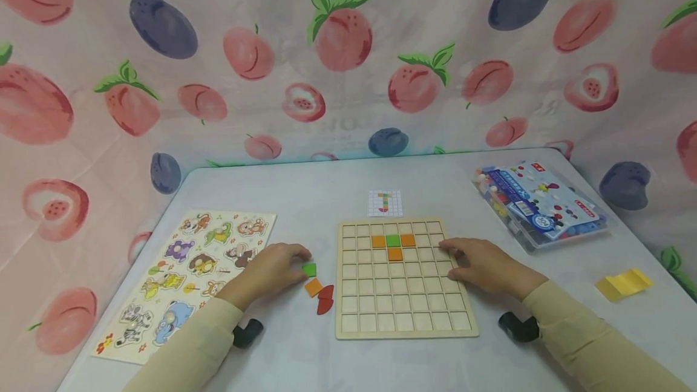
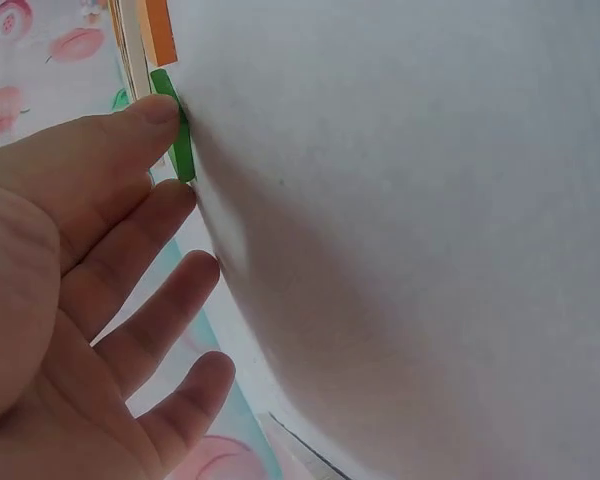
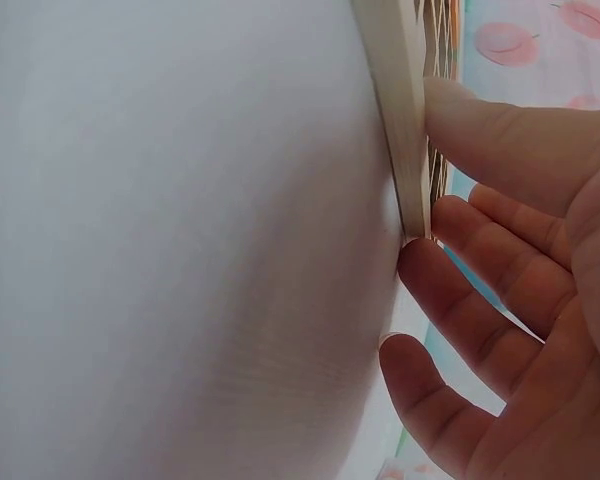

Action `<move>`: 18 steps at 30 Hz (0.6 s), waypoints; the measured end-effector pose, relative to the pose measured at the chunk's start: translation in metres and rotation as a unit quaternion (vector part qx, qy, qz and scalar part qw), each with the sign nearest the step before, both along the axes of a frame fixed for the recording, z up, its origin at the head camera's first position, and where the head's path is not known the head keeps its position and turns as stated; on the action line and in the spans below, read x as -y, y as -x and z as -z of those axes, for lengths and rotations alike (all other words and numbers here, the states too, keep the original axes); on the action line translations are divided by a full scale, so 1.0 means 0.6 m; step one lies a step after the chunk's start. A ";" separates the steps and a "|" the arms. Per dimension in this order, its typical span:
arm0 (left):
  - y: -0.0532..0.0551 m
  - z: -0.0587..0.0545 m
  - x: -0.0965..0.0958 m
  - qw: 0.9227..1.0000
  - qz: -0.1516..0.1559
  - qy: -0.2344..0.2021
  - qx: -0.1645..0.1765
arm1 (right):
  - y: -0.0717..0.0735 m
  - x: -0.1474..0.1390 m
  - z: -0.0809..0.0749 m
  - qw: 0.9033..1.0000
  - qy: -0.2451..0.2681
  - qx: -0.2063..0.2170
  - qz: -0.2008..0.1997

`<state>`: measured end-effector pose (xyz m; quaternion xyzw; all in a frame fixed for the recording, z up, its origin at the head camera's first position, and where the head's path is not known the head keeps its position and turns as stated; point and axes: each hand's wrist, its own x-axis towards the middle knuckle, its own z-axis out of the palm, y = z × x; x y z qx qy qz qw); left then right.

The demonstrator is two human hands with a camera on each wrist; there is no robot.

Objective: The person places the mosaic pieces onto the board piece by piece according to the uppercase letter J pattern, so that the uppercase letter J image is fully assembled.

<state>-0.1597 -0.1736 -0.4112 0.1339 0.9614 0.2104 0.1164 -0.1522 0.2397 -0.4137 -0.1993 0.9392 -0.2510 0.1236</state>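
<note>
My left hand [image 1: 276,271] is at a green square tile [image 1: 309,270] on the table. In the left wrist view the thumb lies against the green tile and the index fingertip meets its end, while the other fingers spread apart. My right hand [image 1: 484,264] rests at the right edge of a wooden grid board [image 1: 405,339], thumb and fingertips touching its rim. On the board sit a green tile [image 1: 392,241] between two orange ones, and an orange tile [image 1: 394,254] below it. Beside the left hand lie an orange square tile [image 1: 313,287] and red curved pieces [image 1: 325,303].
A small pattern card [image 1: 385,203] lies behind the board. An animal puzzle board [image 1: 179,277] is at the left. At the right stand a clear plastic case [image 1: 544,201] of colourful pieces and a folded yellow paper [image 1: 624,284].
</note>
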 end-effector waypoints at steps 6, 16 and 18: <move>-0.001 -0.001 0.000 1.000 0.003 -0.003 -0.004 | 0.000 0.000 -0.002 1.000 -0.002 0.002 0.001; -0.001 -0.002 0.003 1.000 0.009 0.006 -0.006 | -0.002 0.004 -0.006 1.000 -0.003 0.013 0.008; -0.001 -0.001 0.002 1.000 0.008 0.007 -0.011 | -0.002 0.005 -0.006 1.000 -0.005 0.014 0.010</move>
